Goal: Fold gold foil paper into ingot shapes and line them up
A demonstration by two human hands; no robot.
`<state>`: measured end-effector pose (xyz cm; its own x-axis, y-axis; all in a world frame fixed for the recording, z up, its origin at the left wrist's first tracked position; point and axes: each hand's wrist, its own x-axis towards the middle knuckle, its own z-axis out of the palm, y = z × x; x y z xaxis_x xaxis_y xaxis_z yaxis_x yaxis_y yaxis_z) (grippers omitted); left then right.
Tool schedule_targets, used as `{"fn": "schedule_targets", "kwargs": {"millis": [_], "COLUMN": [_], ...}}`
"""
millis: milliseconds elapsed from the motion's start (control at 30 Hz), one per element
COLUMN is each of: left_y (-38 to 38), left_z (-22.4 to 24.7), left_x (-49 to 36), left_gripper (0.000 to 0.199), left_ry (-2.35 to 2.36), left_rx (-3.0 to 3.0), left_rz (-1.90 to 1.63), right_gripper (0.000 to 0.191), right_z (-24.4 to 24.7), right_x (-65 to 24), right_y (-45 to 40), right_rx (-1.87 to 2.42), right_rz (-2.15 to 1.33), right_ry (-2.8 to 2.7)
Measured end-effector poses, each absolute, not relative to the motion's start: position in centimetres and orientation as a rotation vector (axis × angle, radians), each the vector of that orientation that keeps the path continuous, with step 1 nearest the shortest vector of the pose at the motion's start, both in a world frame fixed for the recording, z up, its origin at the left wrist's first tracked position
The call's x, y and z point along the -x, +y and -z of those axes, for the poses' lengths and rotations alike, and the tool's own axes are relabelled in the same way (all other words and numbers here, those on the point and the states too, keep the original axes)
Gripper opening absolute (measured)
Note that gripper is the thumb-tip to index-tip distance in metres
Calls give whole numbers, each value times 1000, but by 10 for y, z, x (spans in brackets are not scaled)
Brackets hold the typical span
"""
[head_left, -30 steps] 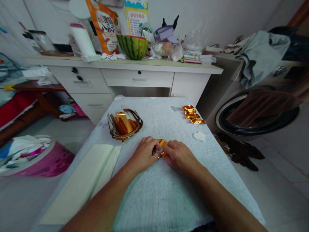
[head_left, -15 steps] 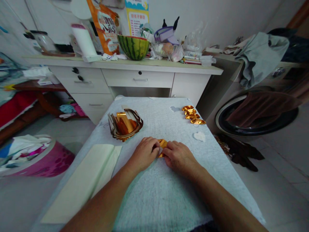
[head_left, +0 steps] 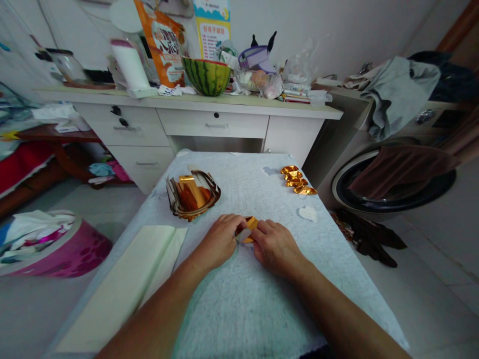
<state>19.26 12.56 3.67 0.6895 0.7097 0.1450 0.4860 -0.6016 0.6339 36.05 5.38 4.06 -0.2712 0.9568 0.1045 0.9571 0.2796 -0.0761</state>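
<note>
Between my hands, low over the cloth-covered table (head_left: 239, 299), is a partly folded piece of gold foil paper (head_left: 248, 232), its pale inner side showing. My left hand (head_left: 221, 237) pinches its left end, and my right hand (head_left: 275, 244) grips its right end with curled fingers. Fingertips hide both ends of the paper. Beyond my left hand lies a curved stack of gold foil sheets (head_left: 194, 194). Several folded gold foil pieces (head_left: 297, 180) sit in a row at the table's far right.
Pale folded paper (head_left: 123, 284) lies along the table's left side. A pink bin (head_left: 82, 249) stands on the floor at left. Behind the table is a white desk (head_left: 239, 117) carrying a cut watermelon (head_left: 207, 77). A washing machine (head_left: 339, 184) stands at right.
My left hand has shifted slightly left, and the gold foil paper between my hands has opened wider, showing more of its pale inside. The whole view has moved a little.
</note>
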Motion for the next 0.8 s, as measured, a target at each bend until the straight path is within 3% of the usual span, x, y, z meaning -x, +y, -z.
{"fn": "schedule_targets", "kwargs": {"millis": [300, 467, 667, 800], "left_y": [127, 128, 130, 128], "left_z": [-39, -36, -35, -36], "left_x": [-193, -192, -192, -193], "left_gripper": [34, 41, 25, 28], "left_ry": [923, 1032, 1021, 1021], "left_rx": [-2349, -2357, -2452, -2445], "left_rz": [-595, -691, -574, -562], "right_gripper": [13, 19, 19, 20], "right_z": [-42, -44, -40, -41], "right_x": [-369, -377, -383, -382], "right_y": [56, 57, 60, 59], "right_rx": [1755, 1706, 1704, 1721], "right_rz": [-25, -104, -112, -168], "right_ry": [-2407, -2398, -2373, -2351]}}
